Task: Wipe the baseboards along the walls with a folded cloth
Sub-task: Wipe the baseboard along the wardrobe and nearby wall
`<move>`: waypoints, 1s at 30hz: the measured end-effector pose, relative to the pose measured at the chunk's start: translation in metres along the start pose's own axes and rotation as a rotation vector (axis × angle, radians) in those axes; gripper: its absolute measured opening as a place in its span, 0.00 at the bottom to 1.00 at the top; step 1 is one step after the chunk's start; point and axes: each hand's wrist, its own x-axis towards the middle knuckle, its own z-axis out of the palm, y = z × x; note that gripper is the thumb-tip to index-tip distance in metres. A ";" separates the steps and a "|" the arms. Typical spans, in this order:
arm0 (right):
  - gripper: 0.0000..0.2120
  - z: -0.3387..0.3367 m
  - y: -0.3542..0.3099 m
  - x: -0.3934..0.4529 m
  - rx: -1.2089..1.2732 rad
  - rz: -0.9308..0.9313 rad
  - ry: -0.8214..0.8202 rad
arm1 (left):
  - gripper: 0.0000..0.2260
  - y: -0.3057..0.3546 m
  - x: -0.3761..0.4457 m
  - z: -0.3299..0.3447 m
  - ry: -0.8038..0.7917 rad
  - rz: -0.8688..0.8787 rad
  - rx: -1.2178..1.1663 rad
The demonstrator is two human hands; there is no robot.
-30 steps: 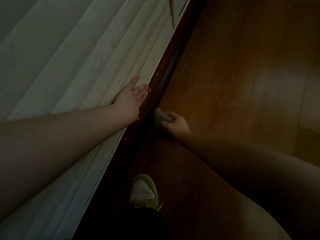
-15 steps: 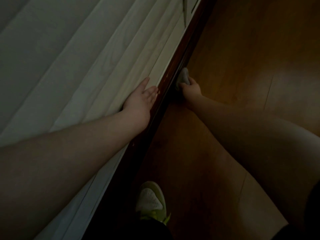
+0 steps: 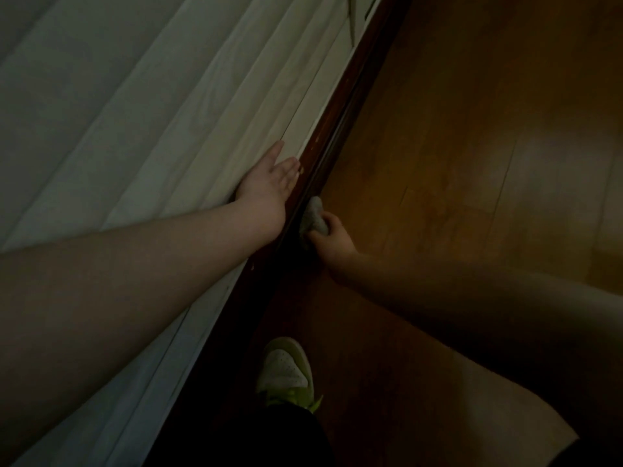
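The right hand (image 3: 332, 239) is gripping the folded cloth (image 3: 314, 218) and pressing it to the dark baseboard (image 3: 340, 106), so wiping is under way; how much is clean cannot be told. The left hand (image 3: 268, 190) is lying spread against the pale panelled wall (image 3: 135, 112). A shoe (image 3: 285, 372) is standing on the wooden floor (image 3: 472, 146) beside the board.

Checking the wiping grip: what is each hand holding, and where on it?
The right hand grips the grey cloth by its floor-side end. The left hand holds nothing.
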 end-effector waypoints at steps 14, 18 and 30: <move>0.18 -0.033 0.003 -0.016 -0.035 0.026 -0.317 | 0.42 -0.013 -0.015 -0.005 0.073 0.035 -0.110; 0.20 -0.080 -0.034 0.014 0.073 -0.040 -0.123 | 0.42 -0.014 -0.015 -0.005 0.079 0.052 -0.106; 0.27 -0.151 -0.054 0.006 0.189 -0.061 0.077 | 0.41 -0.015 -0.014 -0.007 0.076 0.060 -0.139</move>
